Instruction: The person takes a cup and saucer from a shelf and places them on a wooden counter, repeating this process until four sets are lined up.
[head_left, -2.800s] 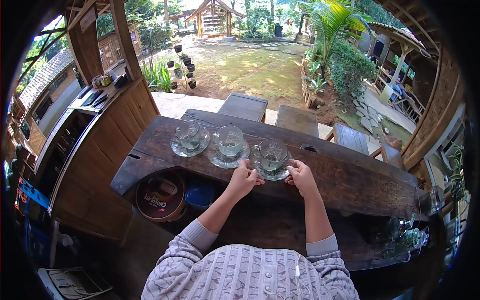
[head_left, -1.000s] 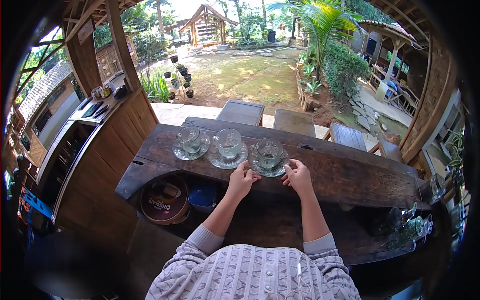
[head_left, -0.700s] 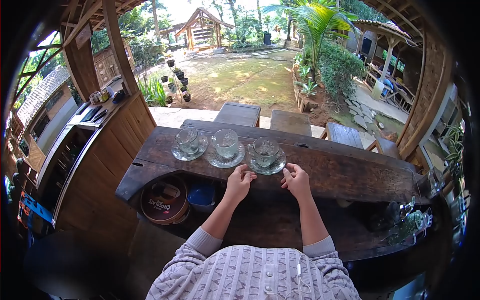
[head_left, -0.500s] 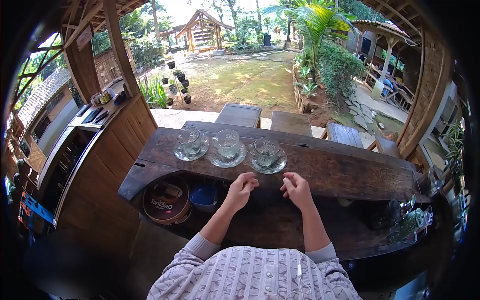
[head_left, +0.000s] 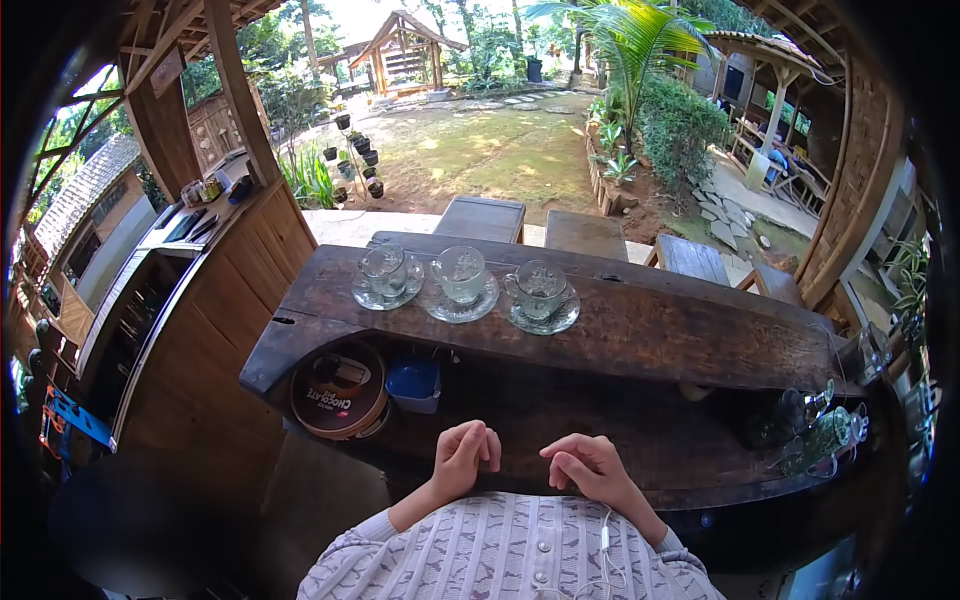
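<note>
My left hand is held low in front of my chest, fingers loosely bent and holding nothing. Beside it, my right hand is likewise half curled, with a gap between thumb and fingers. Neither touches anything. Beyond them on the dark wooden counter stand a left glass cup, a middle glass cup and a right glass cup, each upright on a glass saucer.
On the lower shelf are a round brown chocolate tin and a blue container. Several glasses stand at the right end. Wooden stools line the counter's far side. A wooden cabinet is at left.
Both hands have drawn back from the counter's edge, near the cups, towards my chest. Cups and saucers keep their places on the counter; the view has shifted slightly.
</note>
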